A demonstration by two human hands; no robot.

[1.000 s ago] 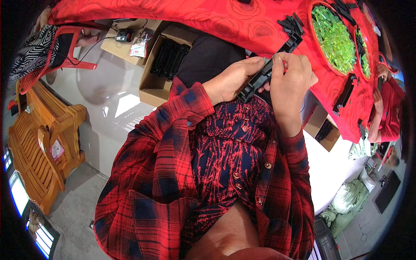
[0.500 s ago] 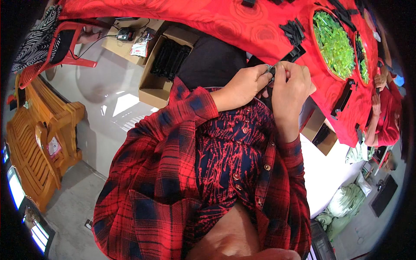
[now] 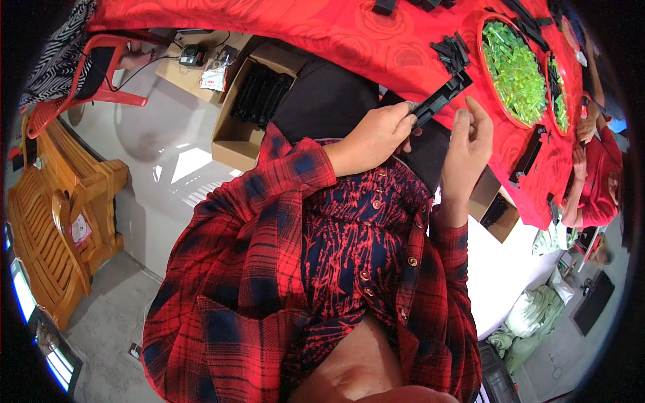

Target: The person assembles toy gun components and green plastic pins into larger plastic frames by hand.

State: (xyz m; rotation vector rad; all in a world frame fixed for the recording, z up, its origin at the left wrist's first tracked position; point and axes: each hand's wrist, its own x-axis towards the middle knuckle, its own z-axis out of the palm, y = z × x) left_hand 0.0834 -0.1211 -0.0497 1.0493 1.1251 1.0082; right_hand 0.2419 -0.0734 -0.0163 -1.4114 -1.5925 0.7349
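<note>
Gripping a black plastic strip (image 3: 440,99) tight, left hand (image 3: 376,138); right hand (image 3: 470,138) open beside it, empty; red table (image 3: 322,33) above.

Left hand (image 3: 373,138) in closed grip, right hand (image 3: 468,138) open beside it.

Red-and-navy plaid sleeves (image 3: 269,195), a black strip (image 3: 440,99), seemingly lime-green pieces (image 3: 514,64), red patterned tablecloth (image 3: 322,33).
</note>
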